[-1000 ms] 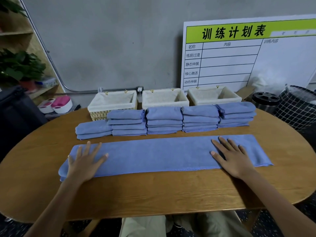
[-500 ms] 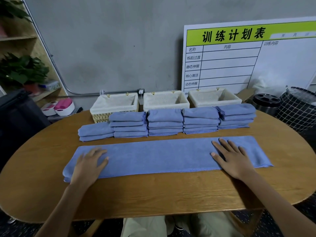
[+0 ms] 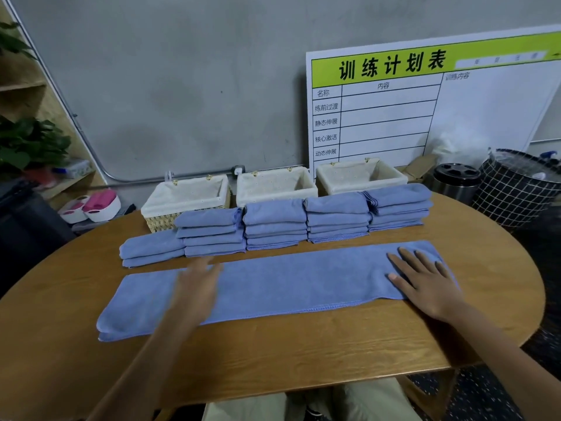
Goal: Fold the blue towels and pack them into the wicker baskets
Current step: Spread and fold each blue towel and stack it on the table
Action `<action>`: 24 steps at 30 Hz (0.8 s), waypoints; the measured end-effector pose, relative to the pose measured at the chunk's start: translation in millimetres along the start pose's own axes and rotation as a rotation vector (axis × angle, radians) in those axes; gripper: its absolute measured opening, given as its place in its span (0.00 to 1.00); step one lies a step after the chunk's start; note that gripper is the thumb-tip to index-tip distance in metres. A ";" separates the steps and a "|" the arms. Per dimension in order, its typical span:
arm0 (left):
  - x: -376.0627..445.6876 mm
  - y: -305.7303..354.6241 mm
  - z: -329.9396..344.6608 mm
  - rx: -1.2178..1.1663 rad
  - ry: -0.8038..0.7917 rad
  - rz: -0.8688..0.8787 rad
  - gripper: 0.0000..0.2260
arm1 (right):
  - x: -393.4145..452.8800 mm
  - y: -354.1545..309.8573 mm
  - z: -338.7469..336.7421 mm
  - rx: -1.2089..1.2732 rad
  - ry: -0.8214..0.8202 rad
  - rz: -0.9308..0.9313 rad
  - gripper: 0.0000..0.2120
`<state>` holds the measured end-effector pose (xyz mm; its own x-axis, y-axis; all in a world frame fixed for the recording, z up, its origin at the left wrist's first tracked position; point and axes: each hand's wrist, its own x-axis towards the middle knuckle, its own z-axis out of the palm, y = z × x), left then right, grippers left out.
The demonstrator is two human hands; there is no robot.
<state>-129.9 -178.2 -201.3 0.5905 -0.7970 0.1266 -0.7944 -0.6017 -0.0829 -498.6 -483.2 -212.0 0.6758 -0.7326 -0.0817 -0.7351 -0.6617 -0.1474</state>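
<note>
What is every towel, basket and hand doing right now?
Long towel: folded into a strip, flat on the table.
Folded towels: stacked in piles, not yet packed.
Left basket: empty.
Middle basket: empty.
Right basket: empty.
Left hand: open over the strip, blurred.
Right hand: flat, pressing the strip's right end.

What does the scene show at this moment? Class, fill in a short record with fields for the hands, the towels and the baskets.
left hand: blurred, fingers straight, over the long towel
right hand: flat, pressing the long towel's right end
long towel: lengthwise strip on the table
folded towels: five stacks in a row behind it
baskets: three, lined, no towels visible inside
</note>
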 end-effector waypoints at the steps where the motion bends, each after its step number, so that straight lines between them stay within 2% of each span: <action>1: 7.4 28.8 0.2 -0.125 0.038 0.093 0.22 | 0.4 -2.4 0.6 0.007 0.024 0.005 0.37; 4: 19.0 114.8 3.7 -0.305 0.077 0.301 0.16 | 0.3 -0.2 0.1 0.043 0.045 -0.010 0.45; 7: 27.6 153.5 4.1 -0.238 0.119 0.261 0.13 | 2.0 16.2 -2.3 0.109 0.068 -0.033 0.48; 8: 32.8 158.6 1.3 -0.211 0.147 0.238 0.11 | 2.2 24.0 -3.9 0.126 0.100 -0.029 0.47; 10: 45.8 173.5 -8.2 -0.185 0.158 0.234 0.08 | 1.4 39.5 -5.7 0.168 0.206 0.013 0.34; 12: 61.1 205.7 -19.9 -0.234 0.134 0.325 0.07 | 3.7 50.5 -0.7 0.205 0.358 0.024 0.19; 15: 91.0 277.7 -27.5 -0.359 0.027 0.490 0.10 | 7.0 53.2 10.2 0.214 0.506 -0.032 0.09; 20: 137.1 376.6 -26.5 -0.527 -0.113 0.592 0.15 | 4.1 53.0 11.8 0.340 0.543 -0.038 0.07; 23: 154.2 400.4 -26.9 -0.673 -0.260 0.636 0.05 | 3.9 53.6 10.4 0.400 0.526 -0.014 0.14; 24: 157.9 402.8 -27.7 -0.707 -0.298 0.648 0.05 | 3.6 54.2 9.2 0.402 0.520 0.003 0.15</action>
<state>-360.6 -545.0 -187.4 -0.0509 -0.9987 0.0046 -0.8203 0.0444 0.5703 -535.5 -520.3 -229.3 0.4853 -0.7828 0.3896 -0.5917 -0.6221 -0.5128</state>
